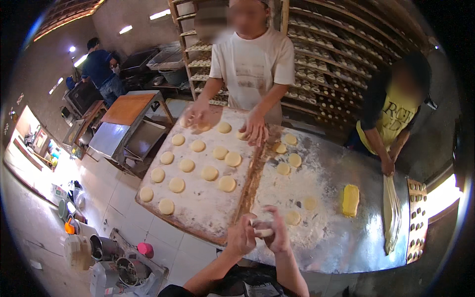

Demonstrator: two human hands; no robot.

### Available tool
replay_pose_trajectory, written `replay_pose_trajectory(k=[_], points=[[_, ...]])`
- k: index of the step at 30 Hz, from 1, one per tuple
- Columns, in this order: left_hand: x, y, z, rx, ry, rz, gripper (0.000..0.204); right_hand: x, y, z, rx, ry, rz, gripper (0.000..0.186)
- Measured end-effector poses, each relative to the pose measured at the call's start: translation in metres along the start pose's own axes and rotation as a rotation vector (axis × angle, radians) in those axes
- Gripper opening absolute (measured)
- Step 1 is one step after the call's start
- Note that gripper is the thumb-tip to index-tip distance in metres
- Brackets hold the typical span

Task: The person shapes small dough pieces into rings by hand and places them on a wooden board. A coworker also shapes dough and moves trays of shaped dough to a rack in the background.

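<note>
Just over the near edge of the floured table, my left hand (241, 236) and my right hand (278, 231) hold a small pale dough round (263, 232) between them, their curled fingers on its sides. Part of the dough is hidden by the fingers. Beyond my right hand, more dough rounds (293, 218) lie on the flour. To the left is a flour-dusted board (198, 203) carrying rows of flattened dough rounds (209, 173). Across the table, a person in a white shirt (255, 64) has both hands at the board's far side, among the rounds.
A yellow slab of fat or dough (350, 200) rests on the metal table (341, 247). At the right, another person (396, 106) holds a long stretched dough strip (392, 218). Racks of trays (321, 64) stand behind. Pots (132, 271) and buckets (79, 252) are at lower left.
</note>
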State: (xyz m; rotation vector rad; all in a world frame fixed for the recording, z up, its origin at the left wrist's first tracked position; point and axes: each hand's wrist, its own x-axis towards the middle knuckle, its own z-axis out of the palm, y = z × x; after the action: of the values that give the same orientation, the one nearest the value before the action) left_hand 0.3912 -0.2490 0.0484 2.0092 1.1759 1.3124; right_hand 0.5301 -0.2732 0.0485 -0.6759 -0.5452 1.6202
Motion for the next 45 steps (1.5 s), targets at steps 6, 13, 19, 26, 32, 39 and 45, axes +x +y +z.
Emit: replay_pose_trajectory(k=[6, 13, 19, 26, 32, 39, 45], points=[[0.007, -0.033, -0.050, -0.139, -0.222, -0.099, 0.027, 0.025, 0.033, 0.035, 0.044, -0.257, -0.272, 0.082], [0.019, -0.060, -0.086, -0.286, -0.281, -0.111, 0.019, 0.024, 0.063, 0.060, -0.605, 0.119, -0.139, 0.096], [0.029, -0.068, -0.110, -0.266, -0.323, -0.085, 0.016, 0.050, 0.096, 0.066, -0.367, -0.056, -0.492, 0.076], [0.043, -0.065, -0.136, -0.247, -0.467, -0.210, 0.023, 0.066, 0.102, 0.078, -0.009, -0.425, -0.578, 0.086], [0.048, -0.067, -0.141, -0.267, -0.497, -0.266, 0.023, 0.064, 0.097, 0.098, -0.582, -0.124, -0.477, 0.069], [0.045, -0.078, -0.129, -0.192, -0.438, -0.008, 0.022, 0.055, 0.081, 0.094, -1.011, 0.020, -0.421, 0.080], [0.055, -0.102, -0.128, -0.304, -0.396, -0.441, 0.029, 0.044, 0.068, 0.092, -0.173, 0.191, -0.053, 0.074]])
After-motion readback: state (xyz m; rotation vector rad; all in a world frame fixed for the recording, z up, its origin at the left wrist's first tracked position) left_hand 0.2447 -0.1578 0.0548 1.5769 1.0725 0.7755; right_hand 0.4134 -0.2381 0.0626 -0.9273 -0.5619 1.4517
